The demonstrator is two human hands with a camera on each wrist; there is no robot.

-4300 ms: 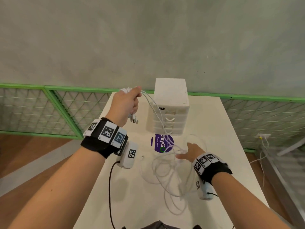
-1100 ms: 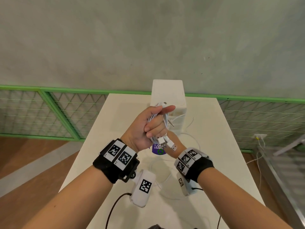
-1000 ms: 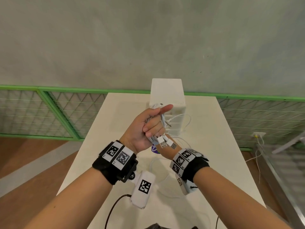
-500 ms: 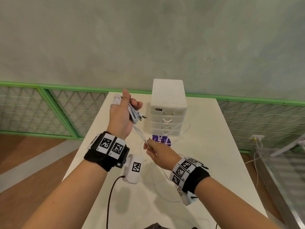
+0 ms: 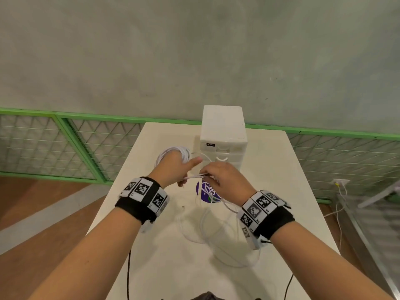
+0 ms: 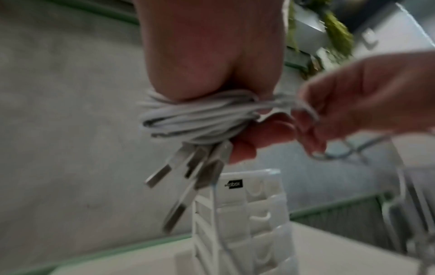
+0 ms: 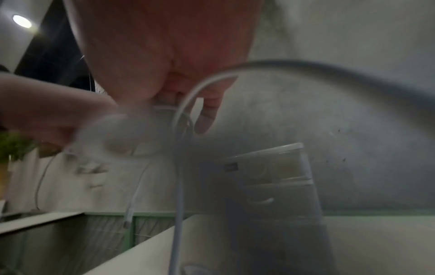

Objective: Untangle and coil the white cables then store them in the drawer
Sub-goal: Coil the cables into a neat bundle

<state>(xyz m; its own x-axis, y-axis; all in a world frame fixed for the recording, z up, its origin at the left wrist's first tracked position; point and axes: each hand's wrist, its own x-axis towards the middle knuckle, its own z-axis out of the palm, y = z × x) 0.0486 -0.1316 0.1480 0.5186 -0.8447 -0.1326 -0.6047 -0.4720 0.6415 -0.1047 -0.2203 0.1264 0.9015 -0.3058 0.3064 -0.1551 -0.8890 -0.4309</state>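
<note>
Above the counter (image 5: 164, 263), the left hand (image 5: 173, 167) grips the coiled white cables (image 6: 195, 119); the right hand (image 5: 225, 180) pinches the loose strand (image 5: 194, 176). Coiling is under way. Next: wind remaining slack, then open a drawer (image 5: 223, 158).

White cables (image 5: 173, 153) around left hand (image 5: 173, 169)

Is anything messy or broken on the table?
Nothing looks broken. The messy bit is the loose white cable sprawled in loops on the table, not yet wound onto the coil the left hand holds. The right hand pinches a strand. The drawer unit stands straight.
</note>
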